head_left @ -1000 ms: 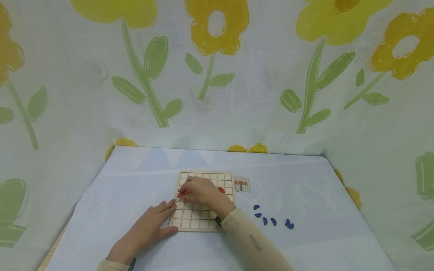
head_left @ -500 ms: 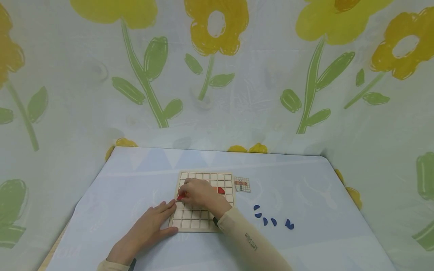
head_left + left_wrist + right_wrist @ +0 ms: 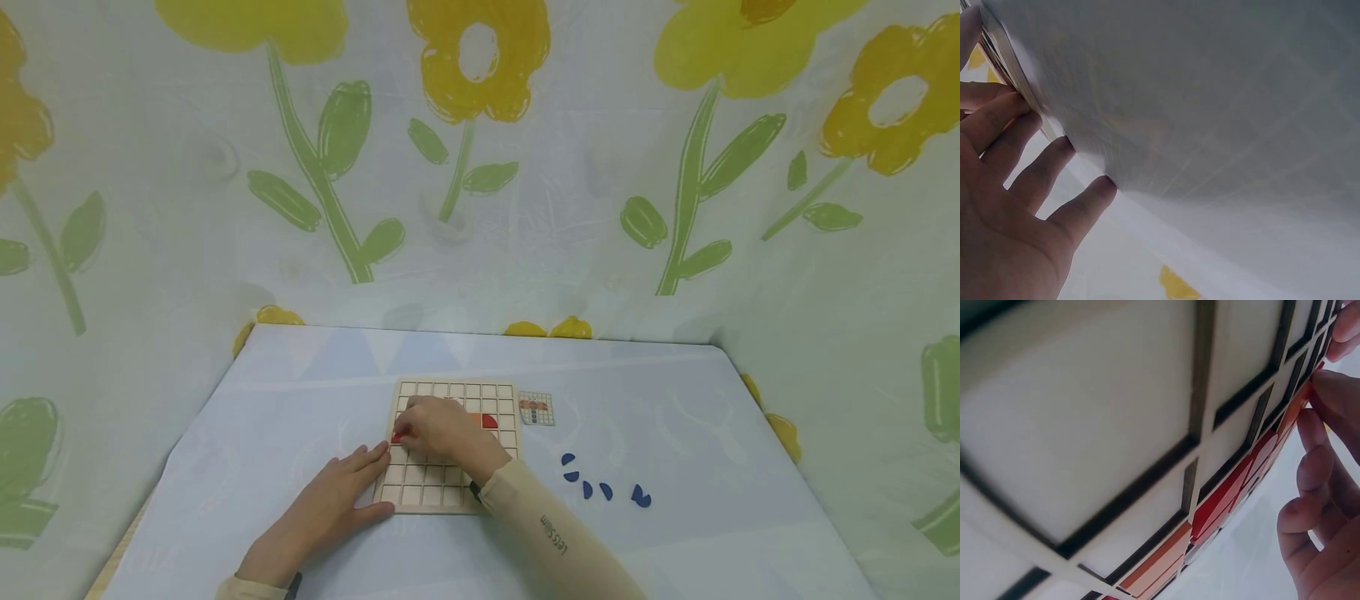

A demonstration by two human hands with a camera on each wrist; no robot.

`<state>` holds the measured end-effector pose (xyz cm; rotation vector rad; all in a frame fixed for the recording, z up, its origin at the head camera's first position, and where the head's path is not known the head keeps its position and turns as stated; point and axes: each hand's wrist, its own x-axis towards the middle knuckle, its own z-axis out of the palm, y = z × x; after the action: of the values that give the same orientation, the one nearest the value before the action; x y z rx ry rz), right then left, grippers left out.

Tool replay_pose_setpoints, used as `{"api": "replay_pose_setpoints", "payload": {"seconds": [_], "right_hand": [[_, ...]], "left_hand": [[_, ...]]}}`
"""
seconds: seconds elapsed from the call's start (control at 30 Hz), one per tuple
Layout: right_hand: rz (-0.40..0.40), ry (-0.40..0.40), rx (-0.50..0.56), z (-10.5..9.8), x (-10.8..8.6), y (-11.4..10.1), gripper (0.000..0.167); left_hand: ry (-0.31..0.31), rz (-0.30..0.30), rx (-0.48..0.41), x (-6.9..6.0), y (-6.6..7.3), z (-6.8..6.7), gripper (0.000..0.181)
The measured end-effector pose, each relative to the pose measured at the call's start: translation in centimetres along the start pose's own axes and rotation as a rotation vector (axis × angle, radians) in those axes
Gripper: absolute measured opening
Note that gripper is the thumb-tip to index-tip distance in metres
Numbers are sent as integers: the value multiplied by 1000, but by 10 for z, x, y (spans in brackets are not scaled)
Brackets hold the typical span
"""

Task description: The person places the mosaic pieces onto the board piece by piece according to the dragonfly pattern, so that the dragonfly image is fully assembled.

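Note:
My left hand (image 3: 322, 508) lies beside the wooden grid board (image 3: 384, 495), its extended fingers touching the left edge and its thumb at the lower left corner. In the left wrist view the fingers of that hand (image 3: 1029, 194) are spread. Over the board's left part, my right hand (image 3: 442, 429) pinches a red piece (image 3: 397, 437) at the leftmost cells. The right wrist view has thumb and finger of the right hand (image 3: 1329, 500) on that piece, with red pieces (image 3: 1219, 503) and orange pieces (image 3: 1157, 562) lying in nearby cells. Part of the row is hidden under the hand.
A small pattern card (image 3: 536, 409) lies right of the board. Several dark blue half-round pieces (image 3: 587, 490) are scattered on the table (image 3: 720, 433) to the lower right. A flower-printed cloth (image 3: 570, 208) stands behind and at both sides.
The right hand and forearm have shifted slightly left, uncovering more of the orange piece beside the red one at the board's right side. The left hand has stayed in place.

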<state>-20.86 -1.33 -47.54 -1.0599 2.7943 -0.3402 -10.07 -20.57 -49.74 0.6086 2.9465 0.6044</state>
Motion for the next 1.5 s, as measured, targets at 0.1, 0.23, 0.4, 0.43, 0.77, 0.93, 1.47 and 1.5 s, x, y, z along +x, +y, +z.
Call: {"api": "replay_pose_setpoints", "payload": {"seconds": [0.1,0.23,0.4,0.43,0.77,0.93,1.47,1.5], "right_hand": [[3,0,0,1,1,-1,18],[8,20,-12,1,0,-3,15],[-2,40,-32,2,0,-5,12],[-2,42,-32,3,0,-5,12],[-23,18,-40,-2,-2,-1,18],[-38,51,-59,-1,-4,-2,18],[-98,470,-67,-47,-54,-5,20],[-97,495,-69,-49,-58,-3,20]], "left_hand": [[-2,-4,-2,0,0,0,77],[2,-1,-13,0,0,0,77],[19,20,-11,-1,0,0,75],[20,22,-8,-1,0,0,75],[22,25,7,-1,0,0,75],[23,28,11,-1,-1,1,75],[8,-6,-15,-1,0,0,77],[3,-15,-18,-1,1,0,77]]}}
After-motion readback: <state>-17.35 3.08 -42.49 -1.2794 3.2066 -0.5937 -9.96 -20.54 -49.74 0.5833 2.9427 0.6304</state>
